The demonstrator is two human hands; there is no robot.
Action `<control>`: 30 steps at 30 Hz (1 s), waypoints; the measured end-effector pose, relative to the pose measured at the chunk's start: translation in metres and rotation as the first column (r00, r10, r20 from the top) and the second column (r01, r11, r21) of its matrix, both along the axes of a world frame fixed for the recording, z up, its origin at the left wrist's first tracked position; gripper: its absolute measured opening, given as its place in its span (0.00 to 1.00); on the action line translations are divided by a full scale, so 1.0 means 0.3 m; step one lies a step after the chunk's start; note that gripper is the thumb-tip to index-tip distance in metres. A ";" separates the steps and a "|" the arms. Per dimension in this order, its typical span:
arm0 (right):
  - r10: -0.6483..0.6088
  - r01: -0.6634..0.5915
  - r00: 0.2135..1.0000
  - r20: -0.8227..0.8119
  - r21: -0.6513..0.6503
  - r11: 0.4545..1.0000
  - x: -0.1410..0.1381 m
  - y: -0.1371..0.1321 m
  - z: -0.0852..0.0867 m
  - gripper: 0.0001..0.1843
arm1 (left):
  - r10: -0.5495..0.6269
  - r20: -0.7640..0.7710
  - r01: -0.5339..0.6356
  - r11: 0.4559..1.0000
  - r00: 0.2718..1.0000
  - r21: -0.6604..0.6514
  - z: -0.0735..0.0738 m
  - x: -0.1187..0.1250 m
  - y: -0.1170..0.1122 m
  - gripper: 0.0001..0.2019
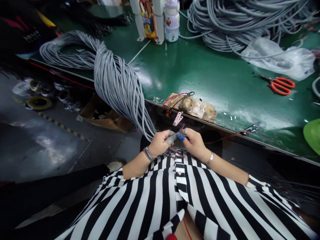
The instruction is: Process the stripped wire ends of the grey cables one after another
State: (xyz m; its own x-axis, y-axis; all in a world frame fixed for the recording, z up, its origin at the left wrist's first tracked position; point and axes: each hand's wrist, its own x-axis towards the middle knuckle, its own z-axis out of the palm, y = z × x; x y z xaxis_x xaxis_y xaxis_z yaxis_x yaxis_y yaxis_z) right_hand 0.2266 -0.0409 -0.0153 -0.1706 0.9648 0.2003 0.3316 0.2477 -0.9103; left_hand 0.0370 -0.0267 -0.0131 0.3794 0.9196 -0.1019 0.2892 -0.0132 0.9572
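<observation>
My left hand (pixel 160 144) is closed in a pinch on a grey cable, close in front of my striped shirt. Against it, my right hand (pixel 195 142) pinches the cable's end, where thin red and blue wires (pixel 182 128) stick up. Grey wraps cover some fingertips, and something blue sits at the right hand's fingers. From the table edge a thick bundle of grey cables (pixel 120 86) hangs down toward my left hand. More loose wire ends lie below the hands, against the shirt. A pink clothes peg (pixel 178 118) is just beyond my fingers.
A taped wooden block (pixel 197 109) sits at the green table's (pixel 175 70) front edge. To the right lie red-handled scissors (pixel 281 85), small cutters (pixel 251 128) and a plastic bag (pixel 277 58). A large cable coil (pixel 225 26) and a bottle (pixel 172 21) stand behind. A cardboard box (pixel 107 116) is below left.
</observation>
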 end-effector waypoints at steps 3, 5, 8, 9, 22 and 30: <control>0.135 -0.211 0.947 -0.292 -0.247 0.946 -0.001 0.008 0.001 0.21 | 0.080 0.143 -0.069 0.995 0.987 -0.077 0.009 0.004 -0.007 0.14; 0.180 -0.463 0.814 -0.553 -0.429 0.776 0.001 0.010 -0.009 0.24 | 0.142 0.276 -0.102 0.983 0.951 -0.153 0.009 0.008 -0.007 0.18; 0.162 -0.598 0.748 -0.644 -0.547 0.585 0.004 0.001 -0.020 0.24 | 0.292 0.442 -0.212 0.952 0.848 -0.221 0.002 0.005 0.002 0.21; 0.153 -0.534 0.797 -0.584 -0.562 0.631 0.006 -0.005 -0.016 0.25 | 0.343 0.472 -0.260 0.937 0.812 -0.234 0.000 0.001 0.005 0.21; 0.012 -0.139 0.930 0.368 0.319 0.938 -0.043 0.005 0.103 0.12 | 0.270 0.285 -0.253 0.963 0.920 -0.096 -0.002 -0.020 -0.049 0.19; 0.521 -0.604 0.766 -0.377 -0.146 0.783 0.008 0.027 0.071 0.17 | -0.254 0.469 0.450 0.812 0.846 -0.372 0.041 -0.093 0.004 0.28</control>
State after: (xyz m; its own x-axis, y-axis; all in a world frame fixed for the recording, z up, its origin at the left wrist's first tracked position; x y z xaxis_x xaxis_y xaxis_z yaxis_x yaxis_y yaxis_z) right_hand 0.2289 -0.0329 0.0058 -0.6697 0.7350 0.1065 -0.0952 0.0573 -0.9938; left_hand 0.0090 -0.0256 -0.0009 0.7640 0.5966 -0.2455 -0.0351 0.4185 0.9076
